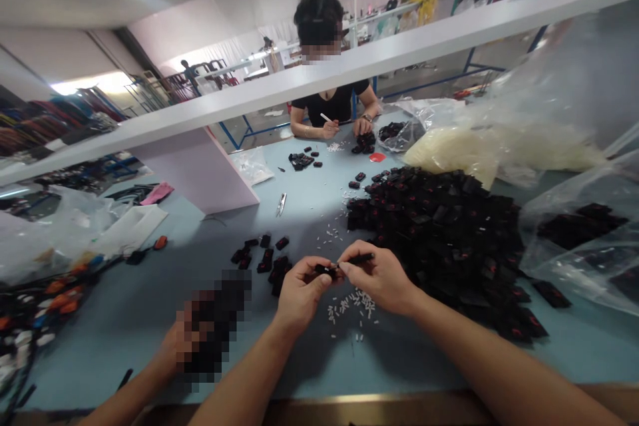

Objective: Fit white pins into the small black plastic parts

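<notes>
My left hand (299, 294) pinches a small black piece (325, 271) with a red mark over the light-blue table. My right hand (377, 277) holds a thin black stick (359, 258), its tip touching that piece. Several tiny white plastic bits (352, 309) lie scattered just below my hands. To the right spreads a large heap of black pieces with red marks (434, 246), close to my right hand. A smaller group of black pieces (265, 265) sits left of my left hand. Another person's hand (174, 346) rests at lower left, holding a pixelated dark object.
Small snips (281, 204) lie on the table (120, 353). A white shelf beam (299, 83) crosses above it. A person (329, 103) works opposite among black pieces. Plastic bags (574, 239) hold black pieces and pale material. Tangled cables (34, 326) lie at far left.
</notes>
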Demonstrator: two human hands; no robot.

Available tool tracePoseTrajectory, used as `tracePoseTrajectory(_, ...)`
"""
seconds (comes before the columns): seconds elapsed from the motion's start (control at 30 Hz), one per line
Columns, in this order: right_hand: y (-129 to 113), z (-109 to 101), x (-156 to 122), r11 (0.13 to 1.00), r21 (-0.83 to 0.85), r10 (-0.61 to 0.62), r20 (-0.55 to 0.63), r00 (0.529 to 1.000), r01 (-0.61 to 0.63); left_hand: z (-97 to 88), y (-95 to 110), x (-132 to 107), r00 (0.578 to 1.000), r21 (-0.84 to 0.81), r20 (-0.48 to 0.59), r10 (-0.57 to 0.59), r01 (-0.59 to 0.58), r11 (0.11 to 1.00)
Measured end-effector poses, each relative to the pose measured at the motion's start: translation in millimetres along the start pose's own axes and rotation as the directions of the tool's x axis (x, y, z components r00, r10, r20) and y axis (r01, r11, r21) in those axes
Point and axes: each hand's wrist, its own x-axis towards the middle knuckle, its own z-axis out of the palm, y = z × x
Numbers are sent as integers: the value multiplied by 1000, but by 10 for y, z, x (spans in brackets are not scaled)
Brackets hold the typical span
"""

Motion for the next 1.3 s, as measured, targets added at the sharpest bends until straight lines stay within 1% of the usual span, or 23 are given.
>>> tracePoseTrajectory(0.17, 0, 5, 10, 1000, -21, -10, -9, 1000, 9, -1, 3, 6, 1000, 4, -7, 6, -6, 1000)
tracePoseTrajectory(0.3, 0, 16, 4, 996, -87, -8, -11, 1000, 7, -6, 4, 4, 1000, 16, -5, 5, -5, 1000)
tracePoseTrajectory(0.5, 8, 20, -10, 990, -126, -68, -13, 998, 66, -15, 0, -9, 1000, 31, -2, 15, -15, 999)
tracePoseTrajectory(0.6, 12, 18, -15, 989, -134, -70, -6, 998, 69, -20, -2, -10, 1000, 48, -9, 18, -17, 999)
tracePoseTrajectory(0.87, -11, 0, -6, 996, -85, -37, -2, 999, 37, -28, -7, -1, 1000, 49, -6, 15, -15, 999)
tracePoseTrajectory(1.3, -17, 2, -18, 998, -52, -43, 4, 999, 43, 21, 34, -15, 1000, 58, -18, 7, -6, 998)
